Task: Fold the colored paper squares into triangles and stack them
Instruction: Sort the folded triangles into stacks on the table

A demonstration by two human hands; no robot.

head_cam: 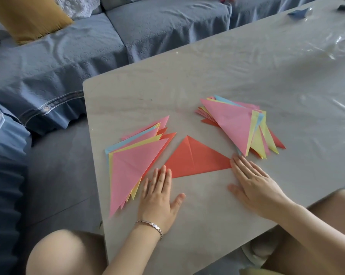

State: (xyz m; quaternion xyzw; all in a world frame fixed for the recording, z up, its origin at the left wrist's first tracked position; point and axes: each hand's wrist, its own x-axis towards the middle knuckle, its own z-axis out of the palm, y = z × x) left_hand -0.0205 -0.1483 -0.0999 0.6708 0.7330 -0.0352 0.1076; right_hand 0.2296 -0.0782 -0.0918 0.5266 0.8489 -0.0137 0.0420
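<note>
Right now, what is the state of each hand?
Left hand: open, flat on the table, holding nothing.
Right hand: open, flat, fingertips by the red triangle, holding nothing.

grey table [247, 80] (glossy cover) | blue sofa [68, 62] behind | mustard cushion [28, 18]

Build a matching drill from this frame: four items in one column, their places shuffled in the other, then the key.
Items
1. red triangle
2. left stack
3. right stack
4. bracelet

Places
A. on the wrist of the left hand
B. alone on the table, between the two hands
C. just beyond the fingertips of the right hand
D. along the table's left edge, beside the left hand

Pairs: 1-B, 2-D, 3-C, 4-A
</note>
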